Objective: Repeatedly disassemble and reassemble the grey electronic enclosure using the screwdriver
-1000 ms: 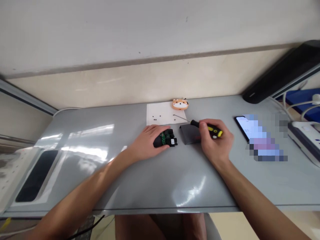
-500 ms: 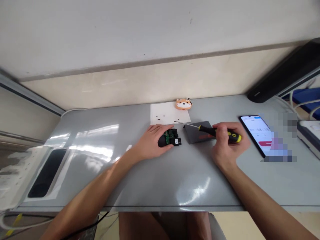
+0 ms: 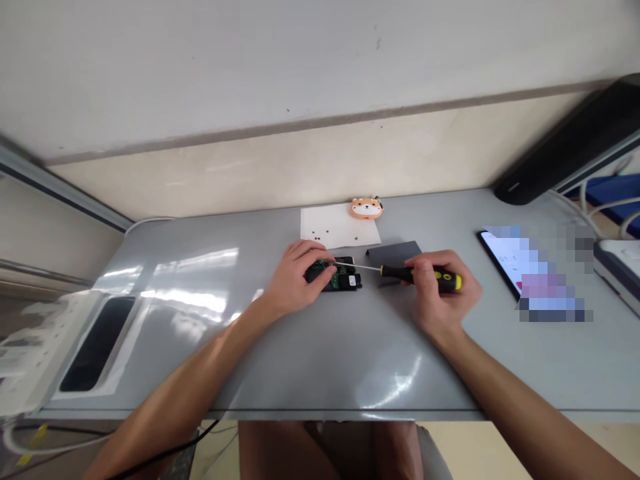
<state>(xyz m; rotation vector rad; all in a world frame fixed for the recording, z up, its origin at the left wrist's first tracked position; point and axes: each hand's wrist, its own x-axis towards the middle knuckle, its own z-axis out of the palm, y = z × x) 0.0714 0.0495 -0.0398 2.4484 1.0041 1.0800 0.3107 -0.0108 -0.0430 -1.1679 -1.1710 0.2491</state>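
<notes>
The screwdriver [image 3: 395,271] is held nearly level just above the tabletop [image 3: 325,347], its long axis running left to right. The thin bare-metal shaft points left, with the tip at the green circuit board [image 3: 330,272]. The black handle with yellow bands ends at the right. The right hand [image 3: 443,297] is clamped around that handle, fingers curled over it. The circuit board sits inside a small black plastic housing [image 3: 345,281], open on top, which rests near the middle of the tabletop. The left hand [image 3: 295,277] is closed on the housing's left end, its fingertips curled over the far edge beside the board. Just behind the screwdriver lies a flat, matte, dark grey rectangular panel [image 3: 395,253], its near right corner hidden by the right hand. Behind the housing, a sheet of white paper [image 3: 345,223] lies flat and carries a few tiny black screws [image 3: 320,235], scattered loosely and apart from one another. At the paper's far right corner sits a small rounded orange-and-white animal-faced figure [image 3: 367,208]. Well to the right, a phone [image 3: 500,250] lies face up with its screen lit, much of it blurred. The tabletop is smooth, grey and glossy, with bright reflections across its left half and near its front edge.
</notes>
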